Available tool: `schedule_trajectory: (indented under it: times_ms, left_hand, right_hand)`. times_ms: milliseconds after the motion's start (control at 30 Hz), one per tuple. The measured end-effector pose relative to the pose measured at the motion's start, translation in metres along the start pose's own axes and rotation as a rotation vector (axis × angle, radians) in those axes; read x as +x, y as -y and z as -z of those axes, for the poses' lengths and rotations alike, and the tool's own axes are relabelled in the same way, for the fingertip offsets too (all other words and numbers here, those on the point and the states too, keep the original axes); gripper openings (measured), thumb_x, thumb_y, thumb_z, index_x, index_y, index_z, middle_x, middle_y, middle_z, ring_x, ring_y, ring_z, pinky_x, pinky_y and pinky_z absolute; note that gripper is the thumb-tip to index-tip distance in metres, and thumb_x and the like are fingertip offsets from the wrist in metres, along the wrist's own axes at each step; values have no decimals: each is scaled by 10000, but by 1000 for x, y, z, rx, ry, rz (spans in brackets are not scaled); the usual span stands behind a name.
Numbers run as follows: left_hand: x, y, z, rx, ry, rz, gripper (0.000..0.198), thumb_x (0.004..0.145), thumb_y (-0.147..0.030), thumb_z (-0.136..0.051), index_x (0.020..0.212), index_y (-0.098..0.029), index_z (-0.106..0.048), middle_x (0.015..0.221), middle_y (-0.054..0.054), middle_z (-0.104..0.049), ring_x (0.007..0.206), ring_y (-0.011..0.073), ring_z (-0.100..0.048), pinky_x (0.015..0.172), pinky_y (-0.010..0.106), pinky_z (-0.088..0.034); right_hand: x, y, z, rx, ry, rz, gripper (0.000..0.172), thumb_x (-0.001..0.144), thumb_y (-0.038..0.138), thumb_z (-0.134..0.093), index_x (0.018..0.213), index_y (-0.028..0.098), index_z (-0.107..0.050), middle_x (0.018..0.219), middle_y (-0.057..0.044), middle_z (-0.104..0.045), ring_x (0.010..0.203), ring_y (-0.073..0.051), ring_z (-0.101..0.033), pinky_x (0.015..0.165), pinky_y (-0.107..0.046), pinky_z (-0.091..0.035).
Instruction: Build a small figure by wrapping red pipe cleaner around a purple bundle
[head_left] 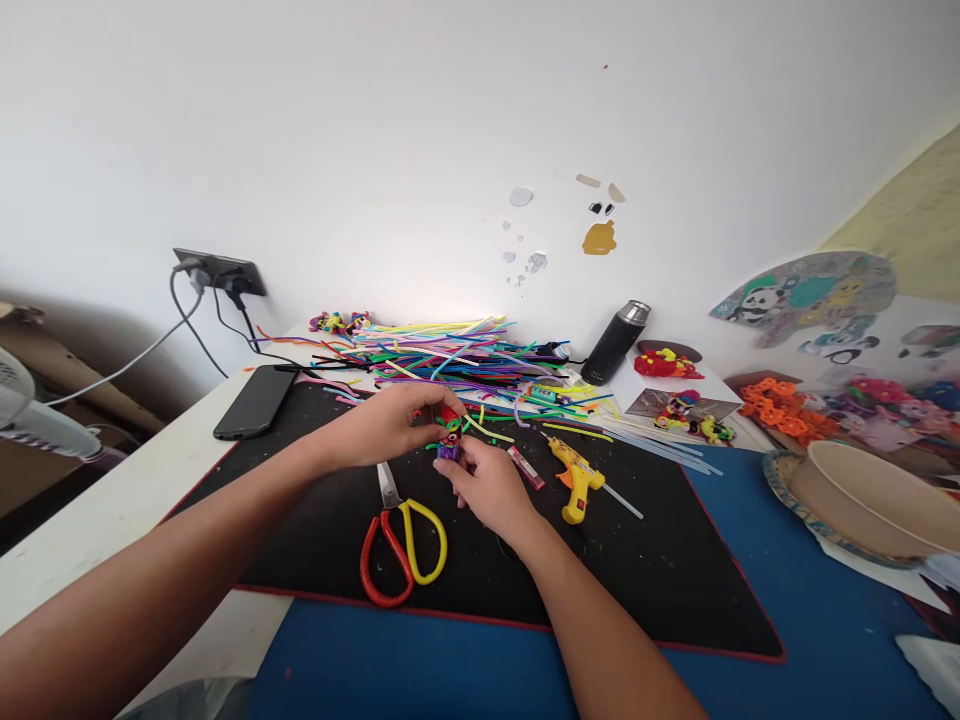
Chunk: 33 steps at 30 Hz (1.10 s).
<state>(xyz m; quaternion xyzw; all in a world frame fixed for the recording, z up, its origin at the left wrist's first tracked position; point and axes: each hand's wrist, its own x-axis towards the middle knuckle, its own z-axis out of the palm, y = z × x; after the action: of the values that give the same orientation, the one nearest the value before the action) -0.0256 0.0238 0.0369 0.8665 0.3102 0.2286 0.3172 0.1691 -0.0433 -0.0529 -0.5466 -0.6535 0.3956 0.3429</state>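
Between my two hands is a small pipe-cleaner figure (448, 440) in red, green and purple, held above the black mat (315, 545). My left hand (401, 420) pinches its top, where a red part shows by the fingertips. Lower down, my right hand (484, 480) grips the purple part between thumb and fingers. Scissors (405, 550) with one red and one yellow handle lie just in front of my hands. To the right of my right hand are a small red packet (526, 467) and a yellow glue gun (576, 480) with a clear glue stick in it.
A pile of colourful pipe cleaners (450, 355) lies along the wall. A phone (256, 402) rests at the left. A black thermos (615, 343) and a white box (675, 395) with figures stand at the back right. Farther right are orange pieces (784, 408) and a round basket (795, 510).
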Motion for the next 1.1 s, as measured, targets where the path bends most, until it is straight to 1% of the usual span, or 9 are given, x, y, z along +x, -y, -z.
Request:
schedule_trajectory:
  times_ms: [100, 200, 433, 600, 767, 933, 1100]
  left_hand:
    - [0, 0, -1, 6, 13, -8, 268, 920, -370, -613, 1125, -236, -722, 1095, 72, -769, 968, 248, -698, 894, 361, -546]
    - [0, 0, -2, 14, 19, -12, 276, 926, -362, -612, 1144, -231, -718, 1109, 80, -763, 962, 247, -695, 887, 364, -548]
    - [-2, 4, -5, 27, -9, 1, 277, 921, -365, -622, 1146, -240, -724, 1084, 73, -769, 960, 244, -705, 880, 354, -547]
    - [-4, 7, -7, 2, -35, 2, 259, 934, -373, -635, 1136, -236, -722, 1099, 71, -766, 988, 242, -695, 908, 358, -544]
    - [-5, 12, -8, -57, -59, 6, 270, 941, -375, -648, 1158, -225, -707, 1099, 63, -748, 959, 229, -683, 859, 346, -543]
    - [-5, 12, -10, -48, -81, 4, 256, 940, -376, -659, 1141, -229, -717, 1067, 51, -740, 903, 210, -660, 827, 331, -532]
    - [-5, 13, -11, -72, -82, 9, 276, 946, -390, -653, 1155, -220, -713, 1069, 56, -742, 885, 205, -657, 809, 327, -531]
  right_hand:
    - [1, -1, 0, -1, -1, 4, 248, 973, 375, -692, 812, 231, -570, 604, 71, -614, 481, -132, -623, 554, -244, -422]
    - [0, -1, 0, -9, 3, 2, 234, 976, 377, -690, 831, 230, -580, 613, 71, -619, 483, -129, -623, 550, -238, -420]
    - [-1, 3, 1, -14, 1, 3, 194, 976, 355, -689, 857, 226, -606, 598, 70, -614, 485, -134, -632, 541, -238, -412]
    - [0, -2, 0, 5, -3, 6, 237, 974, 373, -686, 823, 226, -577, 603, 69, -617, 482, -126, -631, 536, -232, -411]
    - [2, -4, -1, 67, -10, 5, 223, 972, 382, -685, 845, 225, -589, 617, 69, -623, 474, -121, -626, 527, -226, -426]
    - [2, -2, 1, 80, -15, -7, 207, 962, 367, -695, 850, 222, -599, 611, 74, -608, 459, -113, -616, 503, -218, -413]
    - [2, -2, 2, 76, -23, -9, 204, 960, 369, -694, 845, 217, -621, 610, 70, -612, 460, -109, -608, 511, -220, -413]
